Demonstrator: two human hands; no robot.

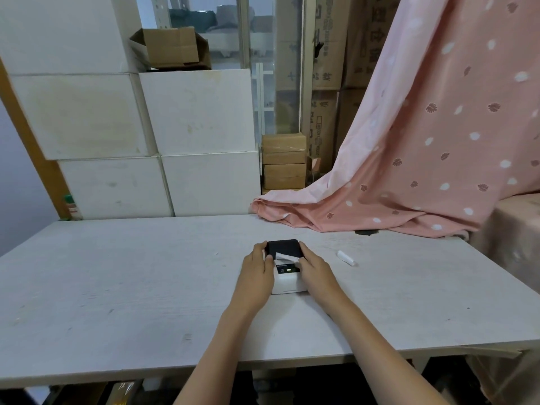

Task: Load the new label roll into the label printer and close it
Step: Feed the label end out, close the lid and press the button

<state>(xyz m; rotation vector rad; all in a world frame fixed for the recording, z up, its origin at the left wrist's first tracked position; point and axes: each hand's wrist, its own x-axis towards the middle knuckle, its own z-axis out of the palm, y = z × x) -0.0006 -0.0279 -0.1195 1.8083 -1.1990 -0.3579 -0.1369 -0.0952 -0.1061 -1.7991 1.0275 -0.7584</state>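
Note:
A small white label printer (290,283) sits at the middle of the white table (122,287), a green light lit on its front panel. Its black lid (283,248) lies over the top, and a white strip of label paper (283,257) sticks out under the lid's front edge. My left hand (257,273) holds the printer's left side with the fingers on the lid's left edge. My right hand (314,271) holds the right side, fingers on the lid's right edge. The roll itself is hidden inside.
A small white cylindrical piece (346,258) lies on the table to the right of the printer. Pink patterned cloth (380,206) drapes onto the table's far right. White boxes (187,147) and cardboard cartons (283,162) stack behind the table.

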